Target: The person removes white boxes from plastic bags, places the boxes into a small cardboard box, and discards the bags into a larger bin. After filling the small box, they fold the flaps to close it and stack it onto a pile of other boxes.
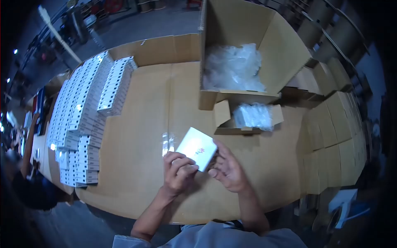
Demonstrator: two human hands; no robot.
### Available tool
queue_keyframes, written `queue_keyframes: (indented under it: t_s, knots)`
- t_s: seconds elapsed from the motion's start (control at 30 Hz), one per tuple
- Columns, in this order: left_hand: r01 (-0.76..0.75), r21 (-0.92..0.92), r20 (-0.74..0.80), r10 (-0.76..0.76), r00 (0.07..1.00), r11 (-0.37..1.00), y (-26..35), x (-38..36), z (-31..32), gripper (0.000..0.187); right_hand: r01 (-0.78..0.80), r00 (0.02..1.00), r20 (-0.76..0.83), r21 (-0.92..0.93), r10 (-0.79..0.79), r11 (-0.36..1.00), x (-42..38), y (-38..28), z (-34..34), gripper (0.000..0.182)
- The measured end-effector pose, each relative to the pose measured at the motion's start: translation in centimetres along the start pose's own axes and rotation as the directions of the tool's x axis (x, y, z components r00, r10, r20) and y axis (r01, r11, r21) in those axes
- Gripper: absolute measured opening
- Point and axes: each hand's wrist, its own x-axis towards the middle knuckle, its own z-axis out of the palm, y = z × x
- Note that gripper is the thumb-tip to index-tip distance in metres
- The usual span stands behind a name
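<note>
Grey cloth shirt (215,239) fills six o'clock; left hand (178,172) has its grip closed on a flat white rectangular box (194,145), right hand (229,170) loosely open at its four-o'clock edge

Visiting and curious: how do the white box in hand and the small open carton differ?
The white box is in the left hand; the brown carton rests on the table. The white box looks closed; the carton is open, holding translucent plastic. Both are box-shaped.

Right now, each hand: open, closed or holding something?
Left hand: closed, holding the flat white rectangular box.
Right hand: partly open at the box's edge; grip can't be told.
</note>
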Motion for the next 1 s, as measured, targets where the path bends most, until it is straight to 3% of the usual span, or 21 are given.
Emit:
queue_keyframes:
  t_s: [0.03,0.1,0.17,0.23,0.27,0.37,0.53,0.63,0.73,0.87,1.0]
  knots:
    - [-0.008,-0.061,0.078,0.013,0.997,0.998,1.1,1.1,1.0,0.034,0.010,1.000,0.023,0.049,-0.011,0.999,-0.2,-0.3,-0.1,0.041]
    - [-0.011,-0.228,0.313,0.084,0.946,0.974,2.0,4.3,2.5,0.032,0.194,0.966,-0.067,-0.451,-0.250,0.871,0.0,-0.1,-2.9,0.028]
    - [0.071,-0.323,0.459,0.090,0.884,0.944,2.6,8.4,3.0,0.034,0.110,0.966,-0.200,-0.250,-0.163,0.962,-0.6,-0.2,-6.1,0.015]
    - [-0.044,-0.217,0.486,0.147,0.862,0.975,0.9,12.9,4.4,0.031,0.084,0.948,-0.258,-0.358,-0.185,0.930,-1.3,-0.7,-9.1,0.014]
    - [-0.097,-0.117,0.489,0.142,0.861,0.988,-0.4,15.4,5.9,0.029,0.021,0.948,-0.296,-0.299,-0.114,0.954,-1.6,-1.7,-10.0,0.013]
    - [-0.214,0.081,0.559,0.133,0.818,0.974,-4.4,23.7,11.4,0.026,0.060,0.938,-0.296,-0.376,-0.181,0.924,-2.0,-3.5,-12.2,0.014]
    - [-0.380,0.154,0.783,0.122,0.610,0.912,-11.9,28.1,20.3,0.022,0.089,0.932,-0.306,-0.329,-0.196,0.940,-1.9,-5.4,-14.0,0.016]
    - [-0.448,0.227,0.894,-0.002,0.449,0.865,-12.6,28.6,21.8,0.021,0.078,0.934,-0.305,-0.330,-0.184,0.941,-2.2,-5.7,-15.5,0.016]
    - [-0.161,0.241,0.773,-0.089,0.628,0.957,-11.4,28.8,20.5,0.020,0.059,0.926,-0.336,-0.316,-0.170,0.947,-2.6,-6.1,-16.4,0.016]
    - [0.176,0.022,0.479,-0.165,0.862,0.984,-7.0,28.9,15.4,0.020,0.093,0.917,-0.335,-0.345,-0.215,0.934,-2.9,-7.0,-16.6,0.016]
    - [0.384,-0.219,0.234,-0.334,0.913,0.897,-2.1,25.9,10.7,0.021,0.193,0.903,-0.286,-0.398,-0.321,0.897,-2.7,-7.7,-15.2,0.021]
